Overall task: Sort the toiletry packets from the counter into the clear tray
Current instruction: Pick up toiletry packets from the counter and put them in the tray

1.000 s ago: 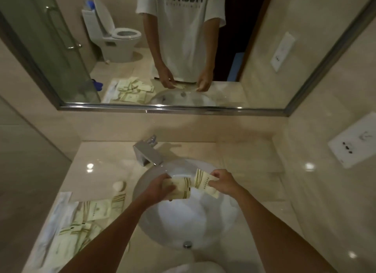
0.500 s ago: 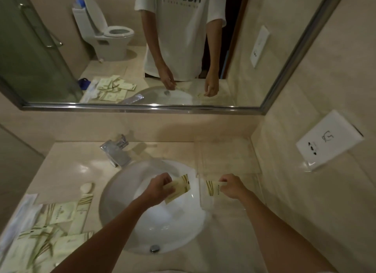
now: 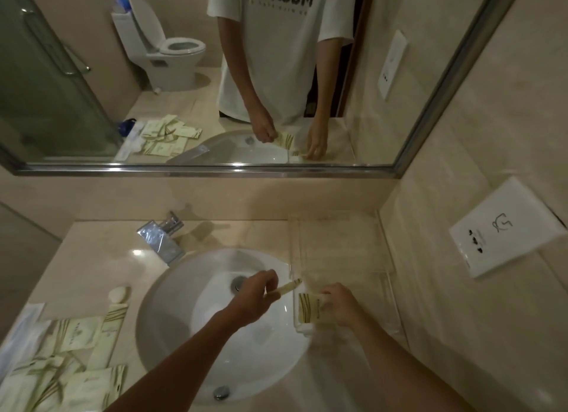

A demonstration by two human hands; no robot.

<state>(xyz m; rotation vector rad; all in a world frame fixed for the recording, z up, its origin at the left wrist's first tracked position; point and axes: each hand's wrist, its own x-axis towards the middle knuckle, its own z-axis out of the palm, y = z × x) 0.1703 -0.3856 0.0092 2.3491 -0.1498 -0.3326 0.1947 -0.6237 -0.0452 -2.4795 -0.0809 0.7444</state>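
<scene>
Right hand reaches forward over near corner of clear tray, fingers closed on striped packet lying flat inside that corner. Left hand raised over sink basin, wrist bent, fingers pinched on second packet, seen edge-on, tip pointing toward tray. Loose packet pile on table left of basin, well apart from tray.

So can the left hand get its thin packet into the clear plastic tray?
Probably yes: the left hand holds its packet beside the tray, whose far part looks open.
</scene>
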